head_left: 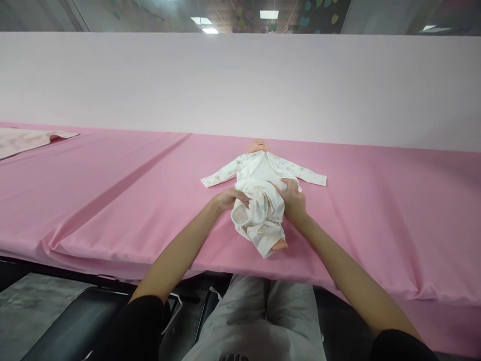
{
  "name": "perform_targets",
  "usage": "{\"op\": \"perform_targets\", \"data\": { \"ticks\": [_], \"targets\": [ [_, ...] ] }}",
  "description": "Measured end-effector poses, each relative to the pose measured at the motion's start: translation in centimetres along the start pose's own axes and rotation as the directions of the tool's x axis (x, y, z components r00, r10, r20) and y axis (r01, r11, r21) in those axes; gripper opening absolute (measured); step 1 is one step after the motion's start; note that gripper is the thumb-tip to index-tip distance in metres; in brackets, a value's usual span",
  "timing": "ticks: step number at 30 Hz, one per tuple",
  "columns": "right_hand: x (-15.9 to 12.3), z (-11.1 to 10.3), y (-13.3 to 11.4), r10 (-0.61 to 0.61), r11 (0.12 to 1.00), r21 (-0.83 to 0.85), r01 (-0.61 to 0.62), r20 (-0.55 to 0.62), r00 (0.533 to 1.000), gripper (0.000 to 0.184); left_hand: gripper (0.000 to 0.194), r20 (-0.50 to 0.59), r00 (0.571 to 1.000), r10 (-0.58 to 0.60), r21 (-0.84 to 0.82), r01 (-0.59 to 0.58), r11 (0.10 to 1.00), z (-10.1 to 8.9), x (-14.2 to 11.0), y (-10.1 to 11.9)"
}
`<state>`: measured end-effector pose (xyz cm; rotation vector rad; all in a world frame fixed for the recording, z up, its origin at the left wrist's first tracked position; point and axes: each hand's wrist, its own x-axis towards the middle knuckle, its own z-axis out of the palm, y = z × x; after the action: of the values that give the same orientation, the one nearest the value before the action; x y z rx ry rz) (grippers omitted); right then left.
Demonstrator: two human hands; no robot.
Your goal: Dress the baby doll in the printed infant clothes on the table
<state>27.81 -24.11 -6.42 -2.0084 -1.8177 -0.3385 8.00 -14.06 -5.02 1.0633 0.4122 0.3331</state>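
A baby doll [259, 146] lies on its back on the pink cloth, head pointing away from me. It wears a white printed top [263, 170] with both sleeves spread flat to the sides. White printed pants [259, 218] are bunched around its legs, and one bare foot [280, 244] pokes out near the table edge. My left hand [230, 198] grips the pants at the doll's left hip. My right hand [292, 196] grips the waistband on the other side. Both hands have their fingers curled into the fabric.
The pink cloth [112, 190] covers a long table and has a diagonal crease on the left. A pale folded fabric [26, 140] lies at the far left. A white partition [240, 80] stands behind the table. My lap and a dark chair [75, 326] are below the edge.
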Motion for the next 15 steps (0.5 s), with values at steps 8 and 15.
{"op": "perform_targets", "data": {
  "ticks": [8, 15],
  "targets": [
    [0.1, 1.4, 0.8, -0.048, 0.997, -0.058, 0.048, 0.011, 0.999, 0.037, 0.008, 0.161, 0.982, -0.101, 0.243, 0.059, 0.968, 0.0, -0.7, 0.4],
    [-0.3, 0.9, -1.9, -0.016, 0.999, -0.041, 0.018, 0.047, 0.999, 0.043, 0.037, 0.421, 0.797, -0.433, 0.575, 0.135, 0.807, 3.9, -0.7, 0.9]
  ]
}}
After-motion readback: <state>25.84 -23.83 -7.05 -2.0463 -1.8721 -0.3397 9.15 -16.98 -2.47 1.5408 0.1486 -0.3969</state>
